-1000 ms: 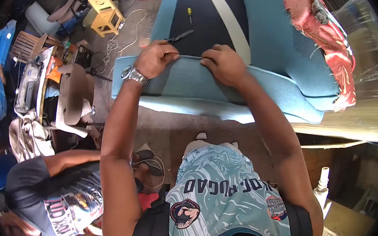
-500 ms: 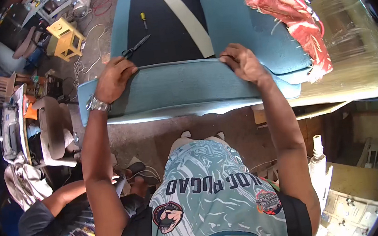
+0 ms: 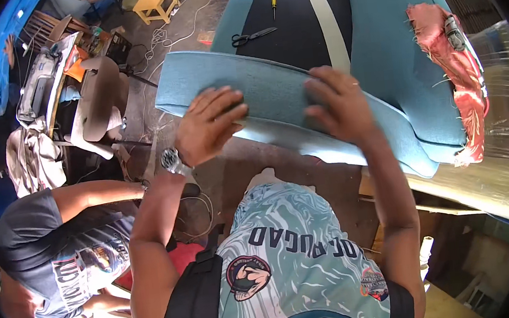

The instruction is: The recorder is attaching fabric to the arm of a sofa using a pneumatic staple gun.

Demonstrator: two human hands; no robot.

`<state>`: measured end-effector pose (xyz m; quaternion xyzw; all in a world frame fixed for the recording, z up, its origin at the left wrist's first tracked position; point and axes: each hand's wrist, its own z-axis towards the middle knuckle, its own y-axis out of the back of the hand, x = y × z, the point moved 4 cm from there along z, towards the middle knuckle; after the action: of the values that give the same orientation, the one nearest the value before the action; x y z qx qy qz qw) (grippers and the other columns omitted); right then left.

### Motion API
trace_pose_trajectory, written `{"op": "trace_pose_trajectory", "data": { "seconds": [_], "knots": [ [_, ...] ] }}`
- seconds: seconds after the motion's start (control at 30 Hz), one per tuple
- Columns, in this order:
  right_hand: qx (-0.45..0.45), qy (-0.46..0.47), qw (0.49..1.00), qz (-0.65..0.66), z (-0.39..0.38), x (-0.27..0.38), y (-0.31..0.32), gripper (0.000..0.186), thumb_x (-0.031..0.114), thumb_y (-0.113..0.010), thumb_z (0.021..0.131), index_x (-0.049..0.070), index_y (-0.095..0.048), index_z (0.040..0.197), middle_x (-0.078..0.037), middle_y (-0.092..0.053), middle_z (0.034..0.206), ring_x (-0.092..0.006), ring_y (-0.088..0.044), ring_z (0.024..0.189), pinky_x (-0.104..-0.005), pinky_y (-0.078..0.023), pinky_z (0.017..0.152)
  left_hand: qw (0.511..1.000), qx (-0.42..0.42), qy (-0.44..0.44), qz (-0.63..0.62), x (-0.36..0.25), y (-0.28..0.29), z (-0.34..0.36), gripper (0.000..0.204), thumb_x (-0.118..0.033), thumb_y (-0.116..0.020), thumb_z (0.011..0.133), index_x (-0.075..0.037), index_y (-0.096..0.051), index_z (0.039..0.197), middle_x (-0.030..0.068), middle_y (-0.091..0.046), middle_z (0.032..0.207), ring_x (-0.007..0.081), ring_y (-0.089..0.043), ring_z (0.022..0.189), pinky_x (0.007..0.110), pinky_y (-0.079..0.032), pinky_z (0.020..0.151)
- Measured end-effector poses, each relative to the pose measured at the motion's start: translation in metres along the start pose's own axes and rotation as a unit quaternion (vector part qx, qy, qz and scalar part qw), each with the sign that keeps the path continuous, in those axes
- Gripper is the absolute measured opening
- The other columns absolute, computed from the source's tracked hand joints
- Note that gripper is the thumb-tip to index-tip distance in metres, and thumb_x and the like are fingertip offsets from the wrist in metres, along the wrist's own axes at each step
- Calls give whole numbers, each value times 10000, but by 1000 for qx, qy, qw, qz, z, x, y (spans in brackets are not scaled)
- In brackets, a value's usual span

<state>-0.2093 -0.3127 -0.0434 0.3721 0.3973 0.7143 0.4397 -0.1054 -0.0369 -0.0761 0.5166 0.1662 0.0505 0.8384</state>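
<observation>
A blue fabric-covered upholstered piece (image 3: 260,88), like the front edge of a sofa, lies across in front of me. My left hand (image 3: 211,121) is over its near side with the fingers stretched out and apart. Over the right part of the piece is my right hand (image 3: 342,102), its fingers spread and a little smeared by motion. Neither hand grips anything. Behind the piece, a pair of dark scissors (image 3: 253,36) and a yellow-handled screwdriver (image 3: 274,4) rest on black cloth (image 3: 297,32) crossed by a pale strip (image 3: 326,20).
At the right, frayed red cloth (image 3: 466,99) with a grey tool (image 3: 454,34) lies on the blue sofa part (image 3: 385,54). A co-worker in a dark shirt (image 3: 36,241) sits at lower left. A yellow stool (image 3: 155,3), floor cables (image 3: 191,15) and a brown chair (image 3: 99,103) stand left.
My hands have come off the piece's far edge, moved nearer its front side and opened. The view has turned, so the sofa appears further right and the co-worker shows more.
</observation>
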Motion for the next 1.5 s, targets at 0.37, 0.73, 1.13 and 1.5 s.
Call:
{"op": "trace_pose_trajectory", "data": {
  "seconds": [0.37,0.73,1.13,1.5],
  "knots": [
    [-13,-101,995,22,-4,78,-34,195,154,-747,775,102,-647,934,-85,-613,941,-300,-597,916,-438,-484,797,996,-28,-8,-82,-34,-19,27,305,-200,-783,787,-134,-678,1065,36,-628,1052,262,-586,979,409,-462,857],
    [-2,-116,986,121,-14,63,-34,163,96,-745,807,75,-634,924,-108,-604,848,-343,-606,833,-457,-492,722,985,67,-26,-156,-45,-24,56,120,-154,-726,819,-114,-654,907,47,-618,908,271,-592,933,414,-465,840],
    [-9,-45,997,56,-2,83,-37,200,121,-756,784,81,-614,919,-115,-612,924,-343,-614,903,-463,-515,755,993,23,1,-112,-13,12,21,217,-103,-772,786,-83,-646,962,72,-641,952,314,-598,936,430,-481,822],
    [7,-115,993,17,-6,90,-37,167,67,-623,798,55,-589,961,-142,-581,991,-323,-587,960,-463,-502,811,992,97,35,-73,-4,7,19,124,-130,-708,820,-85,-638,913,109,-600,923,342,-592,929,452,-492,817]
  ]
}}
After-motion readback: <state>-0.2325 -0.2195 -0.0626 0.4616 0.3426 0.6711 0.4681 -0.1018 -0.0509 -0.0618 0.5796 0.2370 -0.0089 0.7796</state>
